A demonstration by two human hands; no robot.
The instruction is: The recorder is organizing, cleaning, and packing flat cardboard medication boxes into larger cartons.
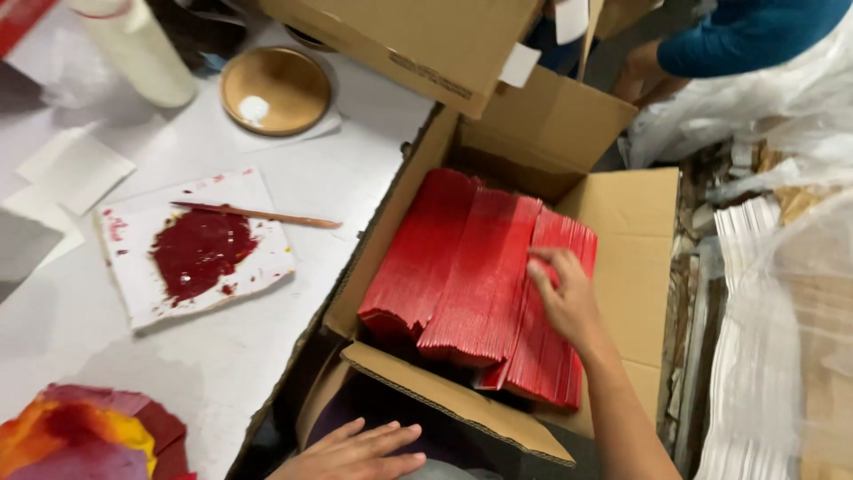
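An open cardboard box [626, 222] stands beside a white table and holds three leaning stacks of flat red paper items [462, 267]. My right hand [564, 298] lies flat on the rightmost red stack, fingers spread and touching its top edges. My left hand [355, 452] rests open at the bottom of the view, just below the box's front flap [453, 400], holding nothing.
On the white table [373, 116] lie a white slab smeared with dark red paste [197, 249], a thin wooden stick [258, 214], a round brown lid [275, 89] and a pale bottle [142, 49]. Plastic-wrapped white stacks [755, 267] fill the right side. Another person in a blue sleeve [737, 36] is at the top right.
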